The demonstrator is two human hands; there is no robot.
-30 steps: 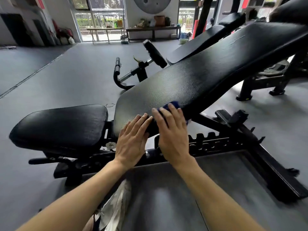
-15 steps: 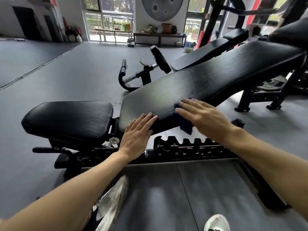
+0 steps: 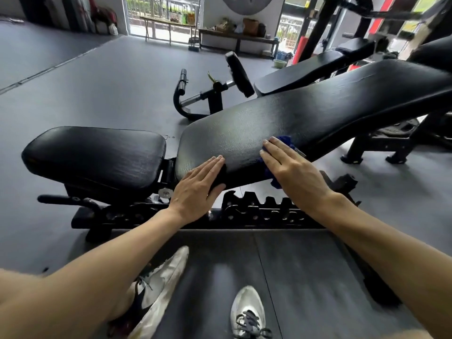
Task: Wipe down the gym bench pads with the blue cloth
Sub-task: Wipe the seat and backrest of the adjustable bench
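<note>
Since half a second ago, the right hand [image 3: 292, 171] is sliding a little further up the long slanted black back pad [image 3: 305, 118], right of the frame's middle, pressing the crumpled blue cloth [image 3: 285, 140] flat, fingers [image 3: 274, 149] straight and together. The left hand [image 3: 198, 189] is resting on the pad's lower edge, fingers together, thumb tucked under. The flat black seat pad [image 3: 95, 155] is sitting at middle left.
</note>
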